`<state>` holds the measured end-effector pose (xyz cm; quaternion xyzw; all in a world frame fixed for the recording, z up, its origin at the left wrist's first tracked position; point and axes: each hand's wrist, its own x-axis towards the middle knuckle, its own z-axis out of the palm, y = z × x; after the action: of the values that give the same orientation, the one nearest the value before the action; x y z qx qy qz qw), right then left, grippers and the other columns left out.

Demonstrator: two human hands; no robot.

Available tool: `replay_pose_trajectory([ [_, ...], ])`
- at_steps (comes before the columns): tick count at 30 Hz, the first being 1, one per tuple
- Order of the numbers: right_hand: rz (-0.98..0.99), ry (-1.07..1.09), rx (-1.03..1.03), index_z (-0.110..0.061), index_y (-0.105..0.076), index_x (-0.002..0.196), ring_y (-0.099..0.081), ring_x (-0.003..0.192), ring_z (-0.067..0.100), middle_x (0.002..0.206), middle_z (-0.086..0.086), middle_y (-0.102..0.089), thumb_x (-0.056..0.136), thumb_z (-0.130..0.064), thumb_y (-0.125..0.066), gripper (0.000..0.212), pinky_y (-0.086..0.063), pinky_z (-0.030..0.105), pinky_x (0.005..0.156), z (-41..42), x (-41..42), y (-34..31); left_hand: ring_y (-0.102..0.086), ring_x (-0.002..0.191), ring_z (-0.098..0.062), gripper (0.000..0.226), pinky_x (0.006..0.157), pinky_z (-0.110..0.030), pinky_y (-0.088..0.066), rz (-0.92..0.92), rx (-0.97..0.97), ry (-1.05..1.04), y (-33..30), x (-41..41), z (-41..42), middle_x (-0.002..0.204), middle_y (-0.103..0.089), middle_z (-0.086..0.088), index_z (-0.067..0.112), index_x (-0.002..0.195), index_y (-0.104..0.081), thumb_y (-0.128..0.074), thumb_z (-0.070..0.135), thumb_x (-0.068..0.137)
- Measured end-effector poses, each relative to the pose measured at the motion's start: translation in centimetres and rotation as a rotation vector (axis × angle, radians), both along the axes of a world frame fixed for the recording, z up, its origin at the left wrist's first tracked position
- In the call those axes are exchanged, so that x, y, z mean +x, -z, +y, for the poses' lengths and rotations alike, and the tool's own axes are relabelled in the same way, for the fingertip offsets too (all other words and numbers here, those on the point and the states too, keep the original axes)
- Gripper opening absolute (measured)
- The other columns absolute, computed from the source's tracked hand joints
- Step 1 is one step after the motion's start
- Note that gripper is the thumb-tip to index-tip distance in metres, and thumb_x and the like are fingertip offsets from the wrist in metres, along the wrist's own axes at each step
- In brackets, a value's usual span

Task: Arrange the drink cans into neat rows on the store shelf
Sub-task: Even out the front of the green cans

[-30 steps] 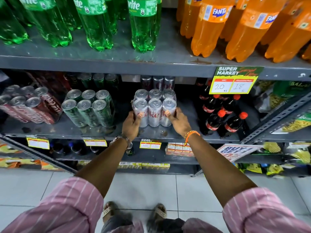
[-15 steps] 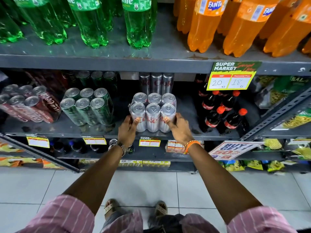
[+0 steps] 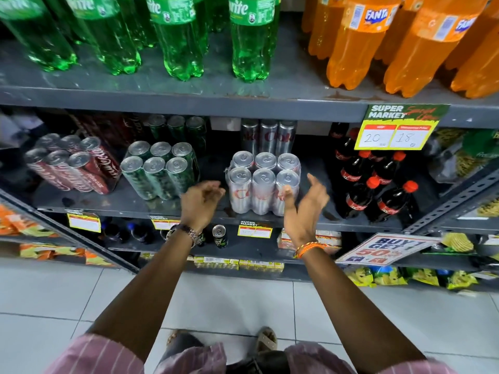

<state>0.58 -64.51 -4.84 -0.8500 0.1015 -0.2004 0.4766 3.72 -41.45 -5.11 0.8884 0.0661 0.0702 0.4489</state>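
Observation:
A wrapped pack of several silver Coke cans stands upright near the front of the middle grey shelf. My left hand hovers just left of the pack, fingers loosely curled, holding nothing. My right hand is at the pack's right side, palm turned inward, fingers spread, thumb close to the right can. Left of the silver pack sit a green can pack and a red Coca-Cola can pack. More silver cans stand behind.
Small Coca-Cola bottles with red caps stand right of the silver pack. Sprite bottles and Fanta bottles fill the upper shelf. A yellow price sign hangs from its edge. A single can stands on the lower shelf.
Both hands have let go of the silver can pack and drawn back and apart from its sides. The pack stays on the shelf.

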Motion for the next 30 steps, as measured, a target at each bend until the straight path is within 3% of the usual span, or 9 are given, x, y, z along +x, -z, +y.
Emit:
replay_pose_trajectory([
  [4,-0.366,-0.058,-0.103,-0.004,-0.058,0.117,-0.043,0.123,0.026,0.127,0.016,-0.052,0.092,-0.022,-0.054,0.031,-0.022,0.013,0.111,6.0,-1.0,-1.8,-0.064,0.074,-0.006,0.017,0.073,-0.026,-0.056,-0.389,-0.004,-0.355,-1.4,-1.1,6.1,0.086,-0.074,-0.002,0.013,0.094,-0.072,-0.058,0.011,0.086],
  [6,-0.354,-0.237,0.026,-0.002,-0.063,0.104,-0.053,0.110,0.024,0.113,0.016,-0.059,0.088,-0.002,-0.057,0.017,-0.036,0.017,0.104,10.0,-0.5,-2.3,-0.058,0.081,-0.002,0.022,0.080,-0.018,-0.049,-0.459,-0.091,-0.453,-1.2,-1.1,9.4,0.092,-0.067,-0.008,0.001,0.095,-0.066,-0.051,0.013,0.085],
  [8,-0.163,-0.342,0.199,-0.002,-0.063,0.099,-0.060,0.093,0.019,0.102,0.017,-0.064,0.085,0.008,-0.055,0.019,-0.047,0.017,0.084,14.3,1.1,-2.5,-0.056,0.105,-0.026,0.035,0.095,-0.035,-0.043,-0.347,-0.081,-0.487,-0.6,-0.4,12.3,0.108,-0.058,-0.020,-0.004,0.107,-0.057,-0.049,0.024,0.088],
  [9,-0.032,-0.355,0.271,-0.002,-0.063,0.105,-0.060,0.092,0.016,0.105,0.017,-0.065,0.086,0.007,-0.058,0.022,-0.049,0.018,0.079,16.2,2.5,-2.0,-0.047,0.124,-0.038,0.047,0.105,-0.044,-0.036,-0.203,-0.069,-0.488,-0.3,-0.1,13.2,0.128,-0.051,-0.027,-0.005,0.123,-0.049,-0.049,0.031,0.092],
  [11,0.213,-0.357,0.366,-0.003,-0.057,0.123,-0.059,0.105,0.016,0.124,0.017,-0.062,0.084,-0.002,-0.071,0.041,-0.052,0.025,0.087,19.7,4.8,-1.6,-0.018,0.148,-0.038,0.076,0.118,-0.046,-0.019,0.064,-0.079,-0.450,0.2,0.7,15.4,0.159,-0.020,-0.025,-0.003,0.150,-0.022,-0.050,0.043,0.096],
  [14,0.354,-0.360,0.283,-0.006,-0.049,0.131,-0.057,0.120,0.025,0.133,0.015,-0.057,0.077,-0.017,-0.082,0.064,-0.047,0.039,0.106,22.5,7.3,-0.3,-0.035,0.144,-0.036,0.082,0.116,-0.043,-0.029,0.121,-0.150,-0.237,0.7,2.5,18.3,0.154,-0.036,-0.023,-0.001,0.148,-0.030,-0.054,0.052,0.092],
  [19,0.445,-0.377,0.116,-0.017,-0.059,0.124,-0.062,0.118,0.026,0.127,0.009,-0.065,0.071,-0.073,-0.067,0.077,-0.051,0.045,0.102,23.7,10.0,4.3,-0.043,0.140,-0.032,0.084,0.117,-0.044,-0.034,0.157,-0.135,0.072,1.4,4.4,21.8,0.151,-0.045,-0.018,-0.002,0.150,-0.026,-0.050,0.054,0.092],
  [25,0.383,-0.323,0.034,-0.011,-0.051,0.132,-0.058,0.124,0.026,0.134,0.010,-0.062,0.093,-0.043,-0.063,0.052,-0.043,0.029,0.097,24.8,6.9,1.5,-0.046,0.137,-0.033,0.067,0.111,-0.031,-0.035,0.081,-0.046,0.130,1.1,3.4,22.6,0.148,-0.048,-0.020,-0.003,0.148,-0.029,-0.050,0.036,0.099],
  [30,0.386,-0.348,0.012,-0.008,-0.050,0.134,-0.056,0.122,0.020,0.135,0.009,-0.061,0.094,-0.042,-0.063,0.054,-0.038,0.023,0.095,24.9,5.6,1.5,-0.057,0.126,-0.028,0.077,0.107,-0.043,-0.047,0.072,-0.026,0.127,1.8,2.5,24.1,0.139,-0.059,-0.012,0.008,0.140,-0.040,-0.045,0.065,0.088],
])
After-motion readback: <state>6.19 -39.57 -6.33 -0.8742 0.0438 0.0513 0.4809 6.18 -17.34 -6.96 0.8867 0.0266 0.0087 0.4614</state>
